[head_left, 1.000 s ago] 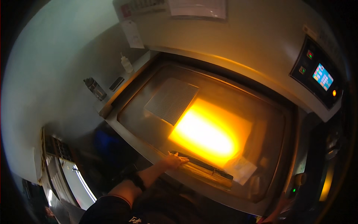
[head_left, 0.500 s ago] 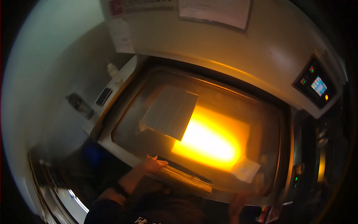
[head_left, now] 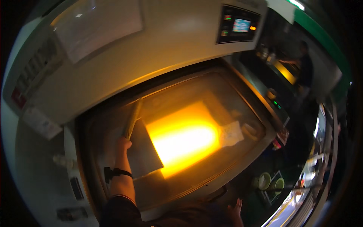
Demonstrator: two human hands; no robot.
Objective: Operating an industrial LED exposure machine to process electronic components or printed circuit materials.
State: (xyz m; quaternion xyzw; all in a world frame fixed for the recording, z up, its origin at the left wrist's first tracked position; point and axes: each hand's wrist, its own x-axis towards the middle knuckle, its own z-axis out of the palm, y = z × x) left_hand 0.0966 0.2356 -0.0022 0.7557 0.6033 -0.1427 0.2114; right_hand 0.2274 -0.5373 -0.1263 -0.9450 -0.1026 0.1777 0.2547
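Note:
My left hand (head_left: 124, 143) is closed around the near end of a thin stack of flat panels (head_left: 133, 117), seen nearly edge-on with yellowish edges. The stack stands over the left part of a machine's broad, framed work surface (head_left: 185, 185). Beside and partly beneath it, a dark grey flat sheet (head_left: 145, 151) lies on that surface, bordering a bright yellow lit area (head_left: 185, 140). My right hand (head_left: 236, 210) is off the machine's front edge, fingers apart, with nothing in it.
A pale sheet of paper (head_left: 231, 134) lies right of the lit area. A control panel with a screen (head_left: 241, 25) sits above. On the left ledge is a dark phone-like object (head_left: 76, 188). Green containers (head_left: 264, 181) stand at lower right; another person (head_left: 304, 68) is farther right.
My left hand has carried the stack of panels from the front edge onto the left part of the surface. My view has swung to the right.

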